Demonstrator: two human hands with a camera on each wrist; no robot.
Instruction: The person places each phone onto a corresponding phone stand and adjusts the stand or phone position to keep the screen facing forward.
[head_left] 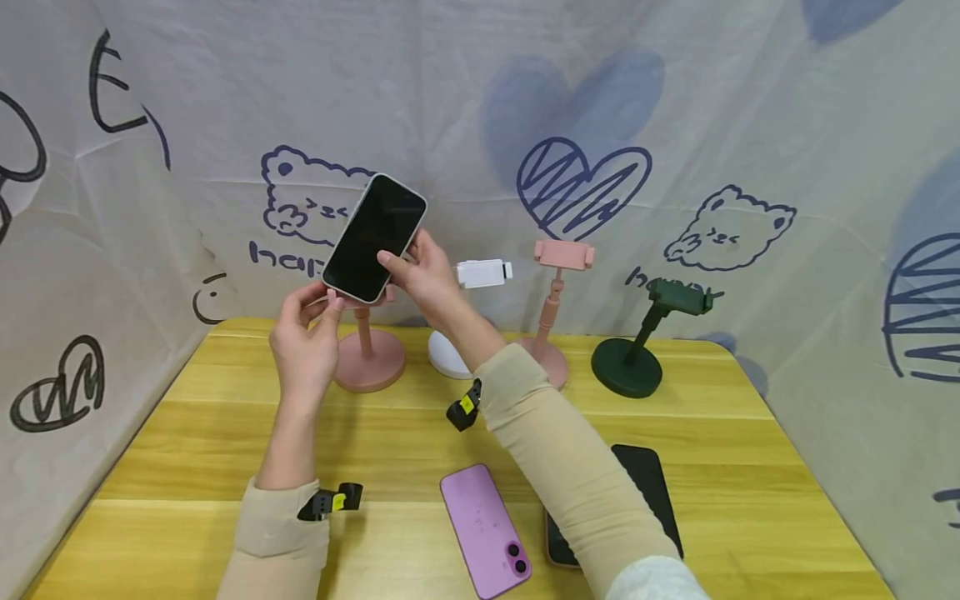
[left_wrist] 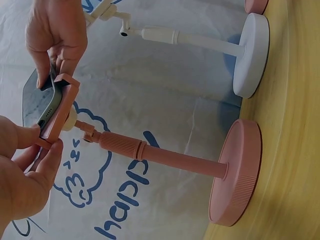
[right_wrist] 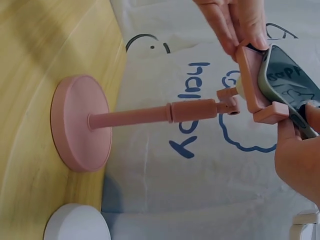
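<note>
A smartphone [head_left: 377, 237] with a dark screen and pale edge is tilted in front of the pink phone stand [head_left: 369, 362] at the left. My right hand [head_left: 429, 279] grips the phone by its side, thumb on the screen. With thumb and fingers my left hand [head_left: 306, 340] pinches one end of the stand's pink clamp [left_wrist: 63, 116]. In the right wrist view, the phone's lower part lies close against the clamp [right_wrist: 251, 80], slanted between its two end jaws. The stand's round base rests on the table.
Along the back stand a white phone stand [head_left: 447, 357], another pink stand [head_left: 550, 312] and a dark green one [head_left: 628, 368]. A purple phone [head_left: 482, 523] lies face down in front. Beside it, dark phones [head_left: 651, 479] are partly covered by my right sleeve [head_left: 570, 450]. A drawn-on cloth [head_left: 450, 100] hangs behind.
</note>
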